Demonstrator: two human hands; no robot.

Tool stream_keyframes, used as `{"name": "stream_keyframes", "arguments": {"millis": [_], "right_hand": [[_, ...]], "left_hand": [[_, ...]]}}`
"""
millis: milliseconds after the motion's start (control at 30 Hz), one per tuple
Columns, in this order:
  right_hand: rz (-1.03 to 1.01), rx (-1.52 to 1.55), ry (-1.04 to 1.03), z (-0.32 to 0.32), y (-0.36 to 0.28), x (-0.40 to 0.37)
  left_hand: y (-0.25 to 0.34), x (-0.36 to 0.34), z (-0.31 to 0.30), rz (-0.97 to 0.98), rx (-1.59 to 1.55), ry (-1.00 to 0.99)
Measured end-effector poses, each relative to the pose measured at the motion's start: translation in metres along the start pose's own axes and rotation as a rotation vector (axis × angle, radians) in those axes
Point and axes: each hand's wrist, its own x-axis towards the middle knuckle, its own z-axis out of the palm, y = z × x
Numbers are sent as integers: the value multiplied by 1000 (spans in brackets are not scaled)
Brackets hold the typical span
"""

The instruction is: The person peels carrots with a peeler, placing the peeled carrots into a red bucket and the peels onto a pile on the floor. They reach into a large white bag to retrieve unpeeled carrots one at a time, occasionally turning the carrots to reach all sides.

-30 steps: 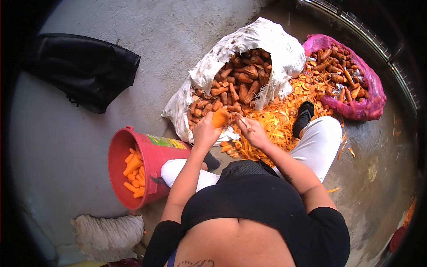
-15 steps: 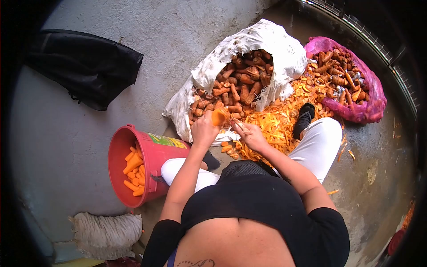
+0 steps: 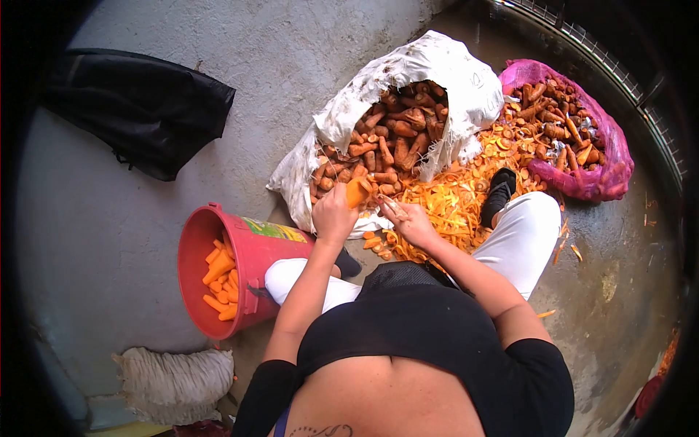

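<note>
Admittedly, whether the right hand (image 3: 409, 222), fingers partly curled, holds anything is hard to make out. Left of it, the left hand (image 3: 333, 217) grips an orange carrot (image 3: 356, 193), nearer than the white sack (image 3: 472, 95).

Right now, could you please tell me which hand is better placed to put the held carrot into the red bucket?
Probably the left hand: it holds the carrot and is nearer the red bucket than the right hand.

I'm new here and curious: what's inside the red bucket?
Peeled carrots lie inside the red bucket; the top ones cover whatever is deeper, so that cannot be seen.
</note>
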Motion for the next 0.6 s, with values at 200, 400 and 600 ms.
{"name": "stream_keyframes", "arguments": {"millis": [200,400,600], "right_hand": [[-19,15,17,8,17,8],[-68,35,-10,11,26,10],[-8,45,-42,8,15,8]], "left_hand": [[0,-1,-2,-44,-7,-54],[-5,-9,6,31,67,69],[4,-11,4,-216,-49,-81]]}}
